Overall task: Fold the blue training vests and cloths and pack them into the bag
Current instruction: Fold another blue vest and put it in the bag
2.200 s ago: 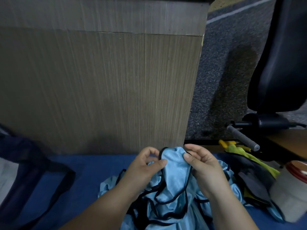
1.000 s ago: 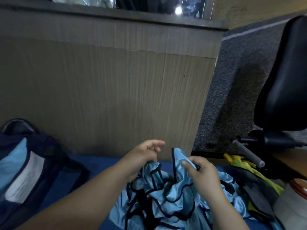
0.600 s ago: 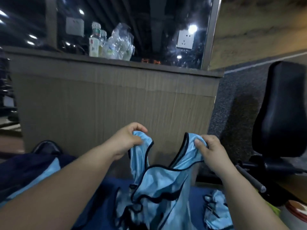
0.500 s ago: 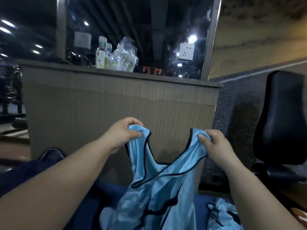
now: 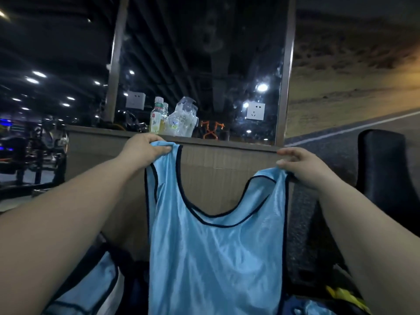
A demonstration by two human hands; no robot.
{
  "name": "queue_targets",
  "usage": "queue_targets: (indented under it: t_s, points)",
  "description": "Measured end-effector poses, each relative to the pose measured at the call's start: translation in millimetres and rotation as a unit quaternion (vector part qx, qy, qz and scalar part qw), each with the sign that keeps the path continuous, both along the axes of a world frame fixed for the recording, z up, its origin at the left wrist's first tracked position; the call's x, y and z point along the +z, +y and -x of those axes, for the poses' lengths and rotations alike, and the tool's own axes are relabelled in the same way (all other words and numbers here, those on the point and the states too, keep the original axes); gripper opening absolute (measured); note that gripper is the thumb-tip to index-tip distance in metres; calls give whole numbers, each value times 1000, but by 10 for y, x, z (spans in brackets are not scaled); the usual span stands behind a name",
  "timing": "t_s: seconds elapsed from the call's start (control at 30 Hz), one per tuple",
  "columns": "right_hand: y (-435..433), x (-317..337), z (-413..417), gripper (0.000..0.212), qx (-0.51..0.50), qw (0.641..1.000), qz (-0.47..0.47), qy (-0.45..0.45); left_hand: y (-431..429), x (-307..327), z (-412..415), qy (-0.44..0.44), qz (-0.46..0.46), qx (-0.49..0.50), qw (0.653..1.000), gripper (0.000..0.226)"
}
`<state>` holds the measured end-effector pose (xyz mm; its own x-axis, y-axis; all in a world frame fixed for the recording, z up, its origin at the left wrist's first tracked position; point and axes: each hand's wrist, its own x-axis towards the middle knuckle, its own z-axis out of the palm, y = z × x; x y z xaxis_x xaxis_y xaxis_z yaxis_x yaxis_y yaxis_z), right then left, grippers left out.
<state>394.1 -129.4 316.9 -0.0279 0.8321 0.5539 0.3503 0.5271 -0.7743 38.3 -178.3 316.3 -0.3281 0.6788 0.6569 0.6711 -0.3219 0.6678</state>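
My left hand (image 5: 145,149) and right hand (image 5: 301,165) pinch the vest (image 5: 216,258) by its straps; not yet folded, bag (image 5: 120,258) at seven o'clock.

you've got two hands in shot: left hand (image 5: 145,148), right hand (image 5: 302,164). blue vests, two sure: held vest (image 5: 213,258), lower-left vest (image 5: 91,289); blue scrap (image 5: 311,310) lower right, can't tell. ledge (image 5: 227,145): two bottles (image 5: 156,119), one plastic bundle (image 5: 184,120). two wall sockets (image 5: 255,110). one chair (image 5: 384,169). one yellow cloth (image 5: 345,296).
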Motion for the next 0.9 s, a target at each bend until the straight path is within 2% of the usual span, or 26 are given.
queue_targets:
  t_s: [0.17,0.4,0.43,0.53,0.6,0.7,0.77,0.83,0.9]
  points:
    - [-39,-24,96,23,58,994,56,79,-46,-19,158,-17,46,18,999,16]
    - [-14,-114,165,38,99,968,135,189,-78,-116,179,50,101,31,993,11]
    - [-10,-132,210,40,104,965,140,196,-58,-157,114,50,104,22,993,11]
    - [-29,-173,417,43,124,955,150,226,16,-305,-170,-41,105,-72,991,14]
    - [-82,-188,571,44,148,946,156,243,12,-363,-395,-63,106,-116,986,17]
    - [-167,-209,771,40,171,940,150,256,7,-376,-654,-55,95,-187,976,12]
    - [-190,-223,882,40,179,940,147,248,33,-382,-741,-38,104,-222,969,23]
    - [-198,-232,970,39,191,941,145,240,76,-400,-801,-17,117,-238,964,31]
    - [-203,-234,1025,39,201,942,140,231,139,-419,-847,5,118,-224,967,29]
